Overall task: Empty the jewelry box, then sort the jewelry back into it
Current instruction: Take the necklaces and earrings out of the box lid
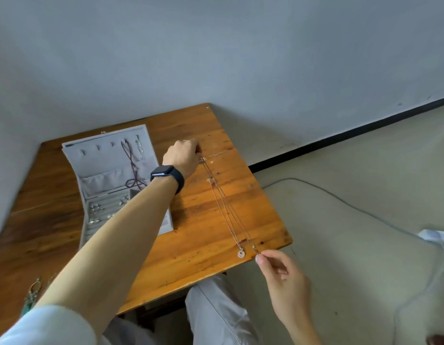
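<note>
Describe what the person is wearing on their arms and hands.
The left hand has a dark smartwatch with a rectangular face and dark band at its wrist, and a pale sleeve high on the arm. The right hand shows no watch or sleeve.

A worn wooden surface (196, 220) with dark stains and scratches stands in the corner of a pale grey wall (216, 58). A black baseboard (340, 135) runs along the foot of the wall above a beige floor (365, 170). A thin cable (340, 197) curves over the floor to a white plug block (435, 235) at the right edge. A dark watch (163, 171) is being worn. Light grey trousers (216, 310) show below the near edge of the surface.
</note>
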A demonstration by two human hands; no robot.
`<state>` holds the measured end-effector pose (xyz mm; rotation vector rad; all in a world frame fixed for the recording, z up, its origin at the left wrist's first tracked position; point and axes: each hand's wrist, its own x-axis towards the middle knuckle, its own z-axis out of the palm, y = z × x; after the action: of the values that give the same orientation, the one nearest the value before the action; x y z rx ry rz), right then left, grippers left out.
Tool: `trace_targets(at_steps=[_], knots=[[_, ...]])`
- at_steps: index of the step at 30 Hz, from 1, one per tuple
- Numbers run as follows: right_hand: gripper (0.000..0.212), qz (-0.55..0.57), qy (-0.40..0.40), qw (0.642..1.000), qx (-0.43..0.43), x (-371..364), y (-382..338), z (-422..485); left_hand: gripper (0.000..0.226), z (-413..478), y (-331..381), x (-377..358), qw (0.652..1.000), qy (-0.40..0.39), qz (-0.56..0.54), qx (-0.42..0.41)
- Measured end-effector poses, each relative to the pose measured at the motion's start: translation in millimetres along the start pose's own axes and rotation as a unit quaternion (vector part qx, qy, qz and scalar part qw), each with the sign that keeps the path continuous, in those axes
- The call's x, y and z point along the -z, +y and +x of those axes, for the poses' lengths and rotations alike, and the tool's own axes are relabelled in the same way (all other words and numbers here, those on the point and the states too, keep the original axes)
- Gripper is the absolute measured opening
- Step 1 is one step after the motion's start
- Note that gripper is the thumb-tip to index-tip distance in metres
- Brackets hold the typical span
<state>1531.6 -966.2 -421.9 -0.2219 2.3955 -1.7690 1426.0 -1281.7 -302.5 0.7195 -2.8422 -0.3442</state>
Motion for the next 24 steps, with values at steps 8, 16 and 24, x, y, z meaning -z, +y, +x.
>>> trace_targets(at_steps=[8,16,24], knots=[[0.004,-0.127,0.055,0.984,0.115,-19.1,11.5,21.2,0.009,40.5,2.6,-53.5,1.0,-0.012,0.014,0.005],[0.017,-0.138,0.113,0.966,0.184,-29.1,36.7,18.3,0.017,54.1,4.1,-83.7,0.999,-0.041,-0.026,0.005],[0.019,-0.128,0.102,0.975,0.154,-29.2,27.1,16.7,0.024,54.3,3.5,-83.5,0.996,-0.053,-0.07,0.012]])
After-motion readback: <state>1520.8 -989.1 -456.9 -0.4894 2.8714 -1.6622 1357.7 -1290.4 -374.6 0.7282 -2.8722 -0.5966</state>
